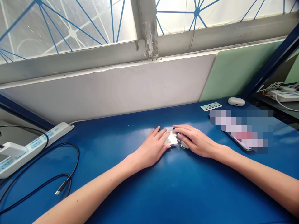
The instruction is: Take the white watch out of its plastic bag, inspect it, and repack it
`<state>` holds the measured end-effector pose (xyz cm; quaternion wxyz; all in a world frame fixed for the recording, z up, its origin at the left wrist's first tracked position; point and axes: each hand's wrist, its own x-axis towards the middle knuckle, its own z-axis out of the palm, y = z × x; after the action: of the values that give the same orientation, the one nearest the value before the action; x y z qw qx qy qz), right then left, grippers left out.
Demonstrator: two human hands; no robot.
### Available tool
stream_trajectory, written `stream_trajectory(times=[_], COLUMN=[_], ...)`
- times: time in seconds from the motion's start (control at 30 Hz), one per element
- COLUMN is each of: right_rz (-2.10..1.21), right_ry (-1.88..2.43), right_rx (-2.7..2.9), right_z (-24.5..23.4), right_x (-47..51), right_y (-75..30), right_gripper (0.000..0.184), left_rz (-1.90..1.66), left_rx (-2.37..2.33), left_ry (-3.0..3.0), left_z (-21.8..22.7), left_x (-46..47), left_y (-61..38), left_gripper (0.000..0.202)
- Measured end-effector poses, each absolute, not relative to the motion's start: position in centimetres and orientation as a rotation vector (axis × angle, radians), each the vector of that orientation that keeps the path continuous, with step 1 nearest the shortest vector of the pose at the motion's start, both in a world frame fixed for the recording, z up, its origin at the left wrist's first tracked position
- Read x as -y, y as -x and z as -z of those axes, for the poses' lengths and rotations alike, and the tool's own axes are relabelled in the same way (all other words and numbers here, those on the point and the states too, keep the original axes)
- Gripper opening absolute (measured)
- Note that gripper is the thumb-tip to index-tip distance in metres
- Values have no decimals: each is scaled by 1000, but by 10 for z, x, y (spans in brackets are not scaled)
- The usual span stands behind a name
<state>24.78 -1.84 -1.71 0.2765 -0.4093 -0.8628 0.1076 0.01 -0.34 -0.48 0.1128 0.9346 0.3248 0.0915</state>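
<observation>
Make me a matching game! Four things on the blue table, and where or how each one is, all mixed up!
1. flat white thing
2. power strip
3. rounded white case
4. black cable

A. lying in loops
B. near the table's far right corner
C. between the left hand and right hand
D. at the left, bearing a white adapter

Pairs: 1-C, 2-D, 3-B, 4-A

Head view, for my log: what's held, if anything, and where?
Small white item: left hand over its left end, right hand alongside; grip cannot be told.
</observation>
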Motion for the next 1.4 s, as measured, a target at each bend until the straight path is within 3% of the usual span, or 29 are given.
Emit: stream_trajectory(times=[0.33,0.57,0.73,0.83,1.13,1.4], right_rz=[-402,-442,-706,-924,-1273,-1227], right_ry=[952,861,978,1069,1152,1149], right_rx=[2176,1981,1670,1474,1460,1651], right_z=[18,6,-6,-5,-3,2], right_x=[20,19,22,19,19,18], right_y=[-252,-257,-255,-254,-243,-244], right_gripper=[34,14,13,22,40,37], left_rz=[-487,-556,-613,-664,-727,-542], left_rx=[-732,-746,-709,-569,-689,-803], left_ry=[-2702,-2703,-2638,-2572,-2466,-2514], left_z=[2,4,5,6,6,8], left_x=[8,9,7,5,6,7], left_y=[4,4,8,11,7,6], left_gripper=[47,45,48,57,124,120])
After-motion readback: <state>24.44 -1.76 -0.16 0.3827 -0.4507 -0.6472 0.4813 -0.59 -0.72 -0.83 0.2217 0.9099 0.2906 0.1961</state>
